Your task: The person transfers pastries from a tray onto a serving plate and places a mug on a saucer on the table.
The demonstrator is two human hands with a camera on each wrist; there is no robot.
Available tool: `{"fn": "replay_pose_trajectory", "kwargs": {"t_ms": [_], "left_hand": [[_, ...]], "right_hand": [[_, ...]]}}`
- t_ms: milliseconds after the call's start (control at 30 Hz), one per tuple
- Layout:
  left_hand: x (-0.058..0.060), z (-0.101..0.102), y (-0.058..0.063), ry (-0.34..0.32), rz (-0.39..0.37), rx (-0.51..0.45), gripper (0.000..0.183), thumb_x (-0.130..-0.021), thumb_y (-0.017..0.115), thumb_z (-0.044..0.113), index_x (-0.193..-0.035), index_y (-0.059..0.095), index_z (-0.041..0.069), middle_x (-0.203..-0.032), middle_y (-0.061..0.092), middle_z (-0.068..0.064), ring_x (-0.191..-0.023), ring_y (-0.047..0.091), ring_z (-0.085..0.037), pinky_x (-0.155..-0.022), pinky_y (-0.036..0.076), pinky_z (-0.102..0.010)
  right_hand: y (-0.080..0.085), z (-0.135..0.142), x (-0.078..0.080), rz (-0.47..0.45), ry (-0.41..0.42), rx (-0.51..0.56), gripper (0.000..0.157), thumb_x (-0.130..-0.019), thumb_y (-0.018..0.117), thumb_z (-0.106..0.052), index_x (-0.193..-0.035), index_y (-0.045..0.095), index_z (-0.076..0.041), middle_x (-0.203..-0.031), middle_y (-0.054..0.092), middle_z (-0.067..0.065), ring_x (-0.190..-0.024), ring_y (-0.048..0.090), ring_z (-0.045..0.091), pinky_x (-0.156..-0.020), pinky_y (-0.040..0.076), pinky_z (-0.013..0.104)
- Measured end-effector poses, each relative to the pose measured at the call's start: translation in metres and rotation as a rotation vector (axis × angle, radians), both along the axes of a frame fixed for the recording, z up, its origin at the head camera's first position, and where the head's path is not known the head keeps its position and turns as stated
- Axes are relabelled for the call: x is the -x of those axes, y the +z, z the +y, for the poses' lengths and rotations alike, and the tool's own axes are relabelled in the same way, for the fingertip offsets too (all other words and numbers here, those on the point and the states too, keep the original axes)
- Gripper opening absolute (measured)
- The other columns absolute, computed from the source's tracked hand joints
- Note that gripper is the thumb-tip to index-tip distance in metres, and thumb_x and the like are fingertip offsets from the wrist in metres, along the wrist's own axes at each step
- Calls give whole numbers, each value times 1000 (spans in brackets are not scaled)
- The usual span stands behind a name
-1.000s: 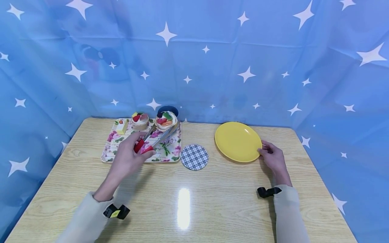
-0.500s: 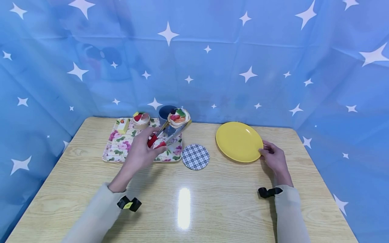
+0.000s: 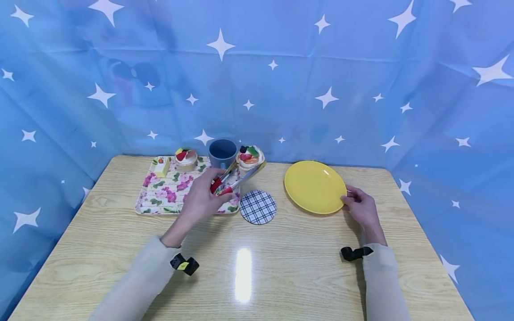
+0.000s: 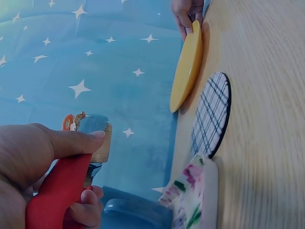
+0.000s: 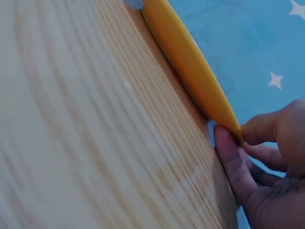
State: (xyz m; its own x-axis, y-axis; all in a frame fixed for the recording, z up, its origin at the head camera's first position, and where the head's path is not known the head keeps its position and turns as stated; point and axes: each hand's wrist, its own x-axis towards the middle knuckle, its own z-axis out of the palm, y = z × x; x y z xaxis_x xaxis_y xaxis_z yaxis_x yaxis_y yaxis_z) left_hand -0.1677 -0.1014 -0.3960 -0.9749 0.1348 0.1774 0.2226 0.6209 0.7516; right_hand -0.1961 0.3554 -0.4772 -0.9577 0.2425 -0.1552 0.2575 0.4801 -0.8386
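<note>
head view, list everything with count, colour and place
table: 1, pale wood, foreground
curtain: 1, blue, white stars, behind
tray: 1, white floral, left
cake slice: 1, yellow and white, tray's far left
cupcake: 1, tan and white, beside slice
mug: 1, blue, tray's far right
tongs: 1, red and silver, over tray
tart: 1, white, fruit-topped, between tongs
coaster: 1, white checked, centre
plate: 1, yellow, right
sleeves: 2, pale, near side
wrist cameras: 2, black, on sleeves
left hand: 1, gripping tongs
right hand: 1, pinching plate
</note>
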Motion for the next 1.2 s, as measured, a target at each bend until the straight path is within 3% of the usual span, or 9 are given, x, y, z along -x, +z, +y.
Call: {"fn": "replay_pose_trajectory", "kwargs": {"t_ms": [100,367,867,1067,1200], "left_hand": [[3,6,-3,-2,-28,-3,67,-82,88,23,-140,57,11,-141,61,-13,-128,56,-33,-102,49,-53],[10,21,-13,-6,-74,-9,66,-84,86,23,-142,56,10,-142,59,-13,-129,55,-33,-102,50,-51],[24,49,-20,-11,-114,31,68,-85,85,26,-144,55,13,-138,59,-11,-115,56,-29,-92,54,-45],[29,58,-23,-16,-106,33,65,-84,86,24,-141,57,13,-128,62,-9,-103,57,-25,-80,50,-37],[31,65,-24,-15,-112,43,65,-84,86,24,-141,56,15,-125,63,-8,-102,56,-24,-80,48,-37]], "right_hand": [[0,0,0,-4,3,2,54,-106,56,-23,-156,43,-9,-133,54,14,-96,58,4,-77,57,17],[0,1,1,-5,4,7,53,-106,56,-23,-156,43,-9,-133,53,14,-97,58,4,-77,56,17],[0,1,0,-7,9,6,53,-106,55,-22,-156,42,-9,-135,53,14,-99,57,5,-78,56,16],[-2,2,1,-10,3,-1,53,-106,56,-23,-156,43,-10,-134,53,13,-100,57,5,-77,55,15],[-2,2,2,-10,4,4,54,-106,56,-23,-156,43,-10,-134,53,13,-100,57,6,-77,55,15]]}}
